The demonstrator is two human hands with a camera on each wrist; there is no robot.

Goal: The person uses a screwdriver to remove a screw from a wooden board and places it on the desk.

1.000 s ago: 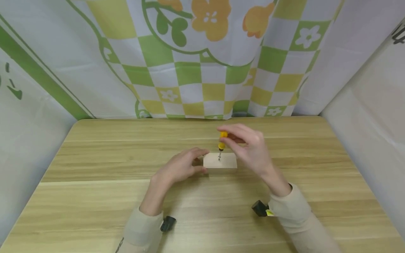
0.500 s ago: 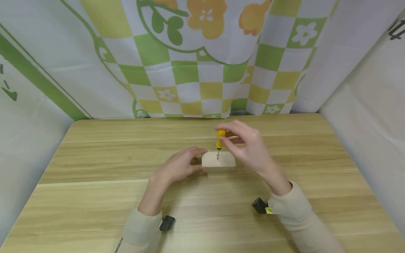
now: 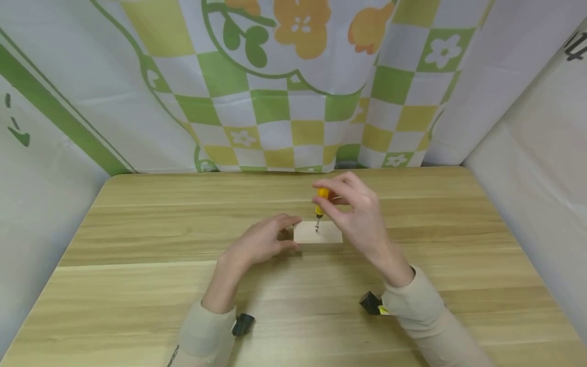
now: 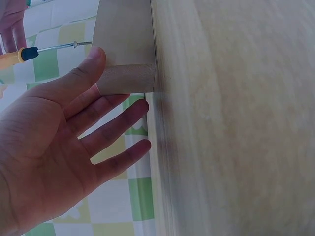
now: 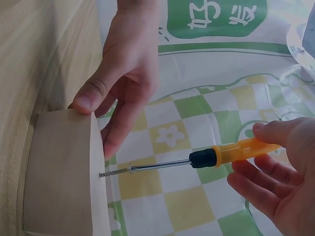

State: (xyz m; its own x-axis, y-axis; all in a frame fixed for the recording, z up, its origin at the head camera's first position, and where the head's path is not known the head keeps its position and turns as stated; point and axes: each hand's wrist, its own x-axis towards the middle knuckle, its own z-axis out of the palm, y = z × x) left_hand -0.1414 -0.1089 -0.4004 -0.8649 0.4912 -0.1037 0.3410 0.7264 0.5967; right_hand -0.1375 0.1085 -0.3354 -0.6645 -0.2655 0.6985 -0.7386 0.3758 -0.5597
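Observation:
A pale wooden block [image 3: 318, 233] lies flat on the table, a screw [image 5: 115, 173] standing upright in its top face with much of the thread showing. My left hand [image 3: 263, 239] grips the block's left end between thumb and fingers; in the left wrist view the last two fingers [image 4: 123, 160] are spread off the wood. Above the block my right hand [image 3: 359, 216] holds a screwdriver [image 5: 236, 151] by its yellow handle, thumb and fingertips around it. The screwdriver's shaft [image 5: 162, 166] stands nearly vertical, its tip meeting the screw head.
The wood-grain table [image 3: 160, 300] extends around both arms. A checkered, flowered curtain [image 3: 275, 112] hangs along its back edge. Black wrist cameras [image 3: 243, 324] sit at the sleeve cuffs, just over the tabletop.
My right hand has shifted and turned slightly around the screwdriver handle, its wrist now a little further left. The screwdriver stays on the screw; the left hand keeps its grip on the block.

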